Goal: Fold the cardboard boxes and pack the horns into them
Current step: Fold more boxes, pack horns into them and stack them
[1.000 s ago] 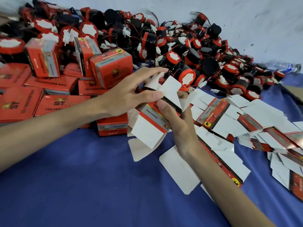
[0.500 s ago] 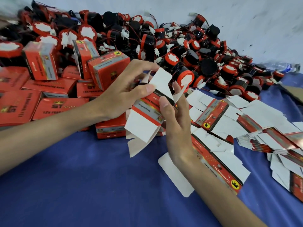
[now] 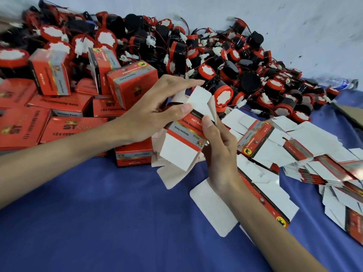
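Hands meet above the blue cloth [image 3: 98,222], where I see my left hand [image 3: 155,112] and right hand [image 3: 220,152] both pinching one half-opened cardboard box [image 3: 186,134], thumbs pressed on its red printed band, white flaps hanging loose. Horns [image 3: 224,95] lie heaped behind it against the wall. Folded boxes [image 3: 135,83] sit to the left, flat blanks [image 3: 275,146] to the right.
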Motion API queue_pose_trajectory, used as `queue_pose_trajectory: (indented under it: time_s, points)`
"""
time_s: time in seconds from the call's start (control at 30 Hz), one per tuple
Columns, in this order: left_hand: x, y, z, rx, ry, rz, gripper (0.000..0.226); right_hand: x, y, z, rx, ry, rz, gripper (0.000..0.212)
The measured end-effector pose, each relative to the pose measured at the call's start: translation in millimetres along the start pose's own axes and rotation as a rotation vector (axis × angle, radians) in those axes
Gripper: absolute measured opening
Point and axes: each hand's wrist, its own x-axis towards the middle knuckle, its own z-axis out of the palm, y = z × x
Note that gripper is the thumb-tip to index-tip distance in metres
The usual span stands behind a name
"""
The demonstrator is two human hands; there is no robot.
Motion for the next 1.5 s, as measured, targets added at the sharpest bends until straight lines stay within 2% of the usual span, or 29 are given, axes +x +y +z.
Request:
queue_pose_trajectory:
  time_s: [0.17, 0.53, 1.2, 1.3, 1.5]
  points:
    - [0.4, 1.0, -0.2, 0.033, -0.023, -0.018, 0.041, 0.0, -1.9, -3.7, 0.027, -0.017, 0.071, 0.054]
    - [1.7, 1.0, -2.0, 0.000, -0.020, -0.083, 0.042, 1.8, -3.6, -3.6, 0.148, -0.182, 0.185, 0.059]
    - [3.9, -3.7, 0.4, -0.017, -0.050, -0.074, 0.042, 1.2, -1.7, -6.9, 0.130, -0.119, 0.198, 0.055]
    - [4.2, -5.4, 1.1, 0.001, -0.054, -0.076, 0.046, 1.5, -2.0, -7.2, 0.133, -0.120, 0.211, 0.052]
    - [4.3, -7.0, 0.8, -0.004, -0.069, -0.056, 0.061, 1.3, -3.9, -6.5, 0.142, -0.129, 0.220, 0.060]
